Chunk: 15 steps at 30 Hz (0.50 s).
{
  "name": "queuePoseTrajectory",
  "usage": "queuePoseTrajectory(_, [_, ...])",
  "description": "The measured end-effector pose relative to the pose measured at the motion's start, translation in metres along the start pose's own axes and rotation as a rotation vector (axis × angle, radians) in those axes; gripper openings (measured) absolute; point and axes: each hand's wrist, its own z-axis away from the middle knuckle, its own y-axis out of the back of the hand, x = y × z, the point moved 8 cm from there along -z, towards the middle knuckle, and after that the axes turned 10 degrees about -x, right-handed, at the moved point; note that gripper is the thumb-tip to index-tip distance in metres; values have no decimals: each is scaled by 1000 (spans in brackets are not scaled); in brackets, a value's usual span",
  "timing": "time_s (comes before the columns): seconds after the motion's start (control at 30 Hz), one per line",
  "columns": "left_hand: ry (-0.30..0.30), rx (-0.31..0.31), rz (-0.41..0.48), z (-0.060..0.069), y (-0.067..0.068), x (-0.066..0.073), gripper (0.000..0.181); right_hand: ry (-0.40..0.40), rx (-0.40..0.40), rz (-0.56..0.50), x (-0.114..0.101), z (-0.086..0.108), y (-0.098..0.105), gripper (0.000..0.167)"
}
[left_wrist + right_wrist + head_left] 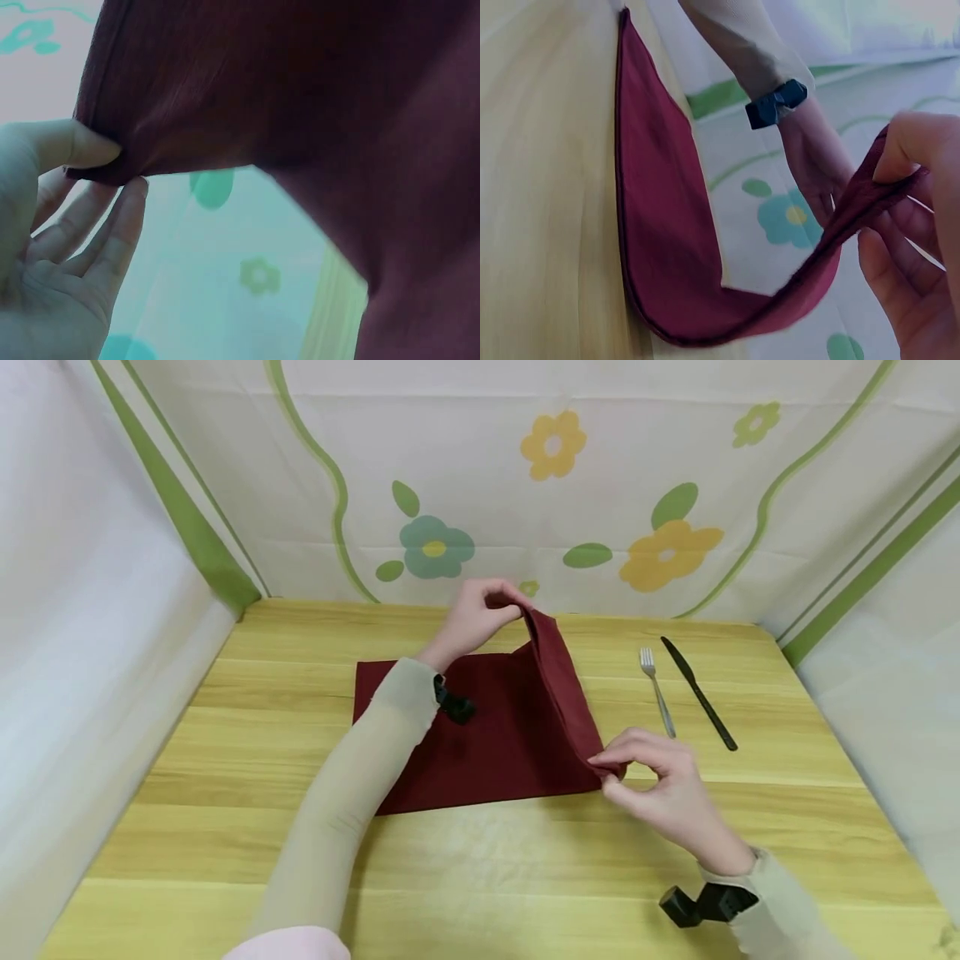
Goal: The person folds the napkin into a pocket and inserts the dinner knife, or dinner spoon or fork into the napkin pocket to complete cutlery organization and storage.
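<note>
Wooden tabletop [187, 777] spreads left of and nearer than the dark red cloth [480, 752] on it; my left hand [476, 617] pinches its lifted right end's far corner, my right hand [675, 795] the near one. My left forearm [352, 777] hides part of the cloth.

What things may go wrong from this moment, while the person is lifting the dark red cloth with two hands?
1. The left-hand grip pinches only a corner of the dark red cloth, so it might slip out.
2. The cloth's flat part lies unheld on the wooden table; a pull could drag it askew.
3. The fork lies just beyond the right-hand grip, which might nudge it.
</note>
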Motion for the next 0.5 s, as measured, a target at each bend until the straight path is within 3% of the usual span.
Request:
queuePoseTrajectory(0.1, [12, 5, -47, 10, 17, -5, 14, 15, -7, -10, -1, -7, -8, 37])
queuePoseTrajectory(0.33, [125, 28, -89, 42, 47, -21, 16, 44, -22, -58, 4, -20, -31, 35])
queuePoseTrajectory(0.5, [137, 72, -140, 64, 65, -10, 20, 98, -64, -130, 9, -29, -54, 35])
